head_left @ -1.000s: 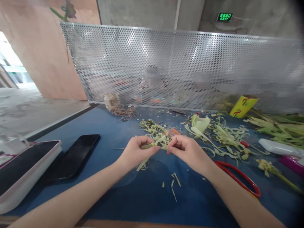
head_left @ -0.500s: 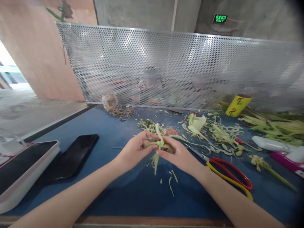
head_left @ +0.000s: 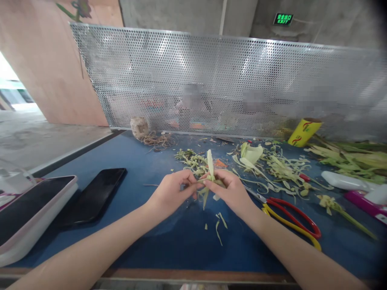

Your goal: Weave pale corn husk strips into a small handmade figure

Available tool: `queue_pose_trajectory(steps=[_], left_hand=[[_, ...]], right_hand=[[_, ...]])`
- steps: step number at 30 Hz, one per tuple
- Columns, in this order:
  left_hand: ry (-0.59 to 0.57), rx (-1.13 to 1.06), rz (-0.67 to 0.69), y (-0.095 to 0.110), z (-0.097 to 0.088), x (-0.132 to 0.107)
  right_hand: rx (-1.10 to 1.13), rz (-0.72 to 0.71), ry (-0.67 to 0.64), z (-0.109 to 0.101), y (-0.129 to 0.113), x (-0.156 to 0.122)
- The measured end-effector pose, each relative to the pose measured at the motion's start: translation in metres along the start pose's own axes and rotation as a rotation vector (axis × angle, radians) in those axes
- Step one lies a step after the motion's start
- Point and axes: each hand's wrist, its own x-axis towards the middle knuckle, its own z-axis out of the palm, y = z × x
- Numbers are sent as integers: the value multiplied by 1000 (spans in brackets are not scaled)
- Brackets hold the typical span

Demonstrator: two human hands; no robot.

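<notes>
Above the middle of the blue tabletop I hold a small knot of pale green leaf strips (head_left: 211,163), which looks like husk or split leaf. One broad strip stands up from it and another hangs below. My right hand (head_left: 228,187) is closed around the knot, thumb in front. My left hand (head_left: 178,187) pinches the strip on its left side, the fingertips close to the right thumb. Part of the knot is hidden behind the fingers. Scissors (head_left: 290,217) with one red and one yellow handle lie beside my right forearm.
Leaf scraps (head_left: 282,169) are strewn behind and right of my hands. A black phone (head_left: 95,197) and a pale-cased device (head_left: 36,217) lie left. A yellow roll (head_left: 304,132), a twine ball (head_left: 139,128) and a perforated metal screen (head_left: 193,68) are at the back.
My left hand has gone from cupping the knotted strips to pinching one side strip. The knot has turned and shifted slightly right, its upper strip now more upright. The camera has tilted a little.
</notes>
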Motion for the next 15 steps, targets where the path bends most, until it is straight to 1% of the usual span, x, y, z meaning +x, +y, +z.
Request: queue_pose_trajectory(steps=[2,5,7,9,11,13,15], left_hand=[[-14,-23,-8,1,0,0],[0,-47,-12,3,-4,0],[13,-53,-19,4,-8,1],[-14,-62,-14,5,-11,2],[-43,-54,30,5,-13,2],[-24,-35,101,3,-12,3],[-12,-34,137,1,-9,4]], right_hand=[[65,16,4,0,1,1],[185,92,118,-2,5,4],[265,96,176,-4,7,6],[271,54,150,-6,8,7],[176,-19,84,-7,6,6],[68,-87,25,-6,5,4],[28,-121,-37,-4,5,2]])
